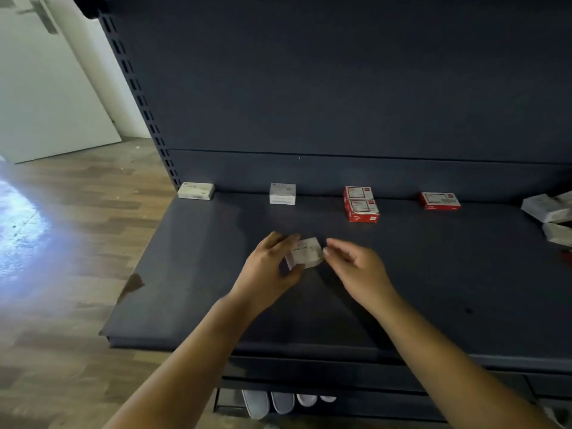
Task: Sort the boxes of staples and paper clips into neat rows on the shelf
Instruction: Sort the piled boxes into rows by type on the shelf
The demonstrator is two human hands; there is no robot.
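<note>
1. Your left hand (pixel 272 261) gripped a small white box (pixel 305 252) above the dark shelf (pixel 192 274), fingers curled round its left side and thumb under its near edge.
2. Your right hand (pixel 356 264) hung just right of that white box, fingers loosely curled, its fingertips at the box's right edge; you held nothing in it.
3. Along the back of the shelf, beyond the held box, sat a cream box (pixel 196 190) far left, a grey-white box (pixel 282 193), two red boxes (pixel 361 204) touching front to back, and a single red box (pixel 439 201).
4. More pale boxes (pixel 549 209) lay jumbled at the shelf's right edge.
</note>
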